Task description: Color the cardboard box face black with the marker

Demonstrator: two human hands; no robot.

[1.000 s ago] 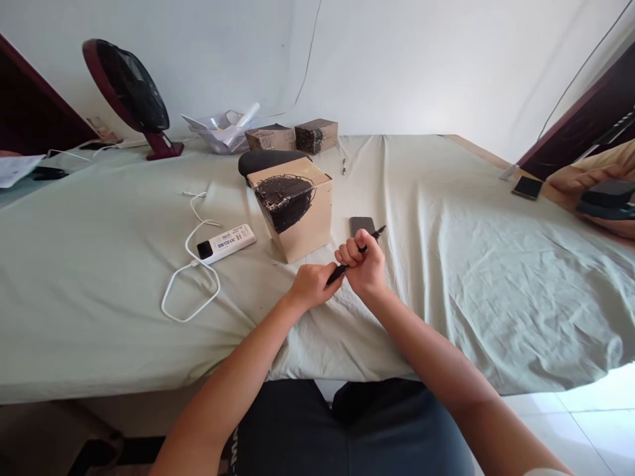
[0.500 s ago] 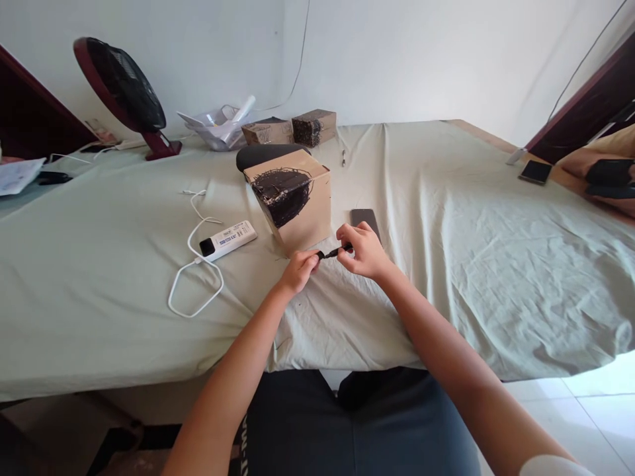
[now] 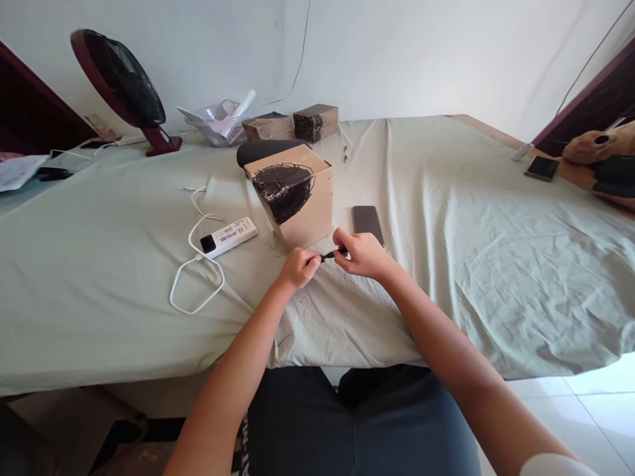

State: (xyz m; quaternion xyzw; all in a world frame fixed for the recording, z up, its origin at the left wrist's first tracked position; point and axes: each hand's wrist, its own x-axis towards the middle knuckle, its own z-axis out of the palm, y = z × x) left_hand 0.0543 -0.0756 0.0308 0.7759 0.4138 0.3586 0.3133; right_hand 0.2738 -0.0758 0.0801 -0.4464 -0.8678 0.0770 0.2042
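My left hand is closed around a small black piece, apparently a marker cap, mostly hidden by the fingers. My right hand pinches a slim black marker, whose narrow end points left and meets the piece in my left hand. Both hands are just above the cloth, in front of a cardboard box. Thick black scribbles cover part of the box's top and side. Just beyond my right hand lies a dark phone.
Left of the box lie a white power bank and a looped white cable. Behind stand a fan, a clear plastic basket and two small cardboard boxes. Another phone lies near a person's hand at right.
My hands have come slightly closer together, and the gap between the marker and the piece in my left hand has closed. The view has shifted a little.
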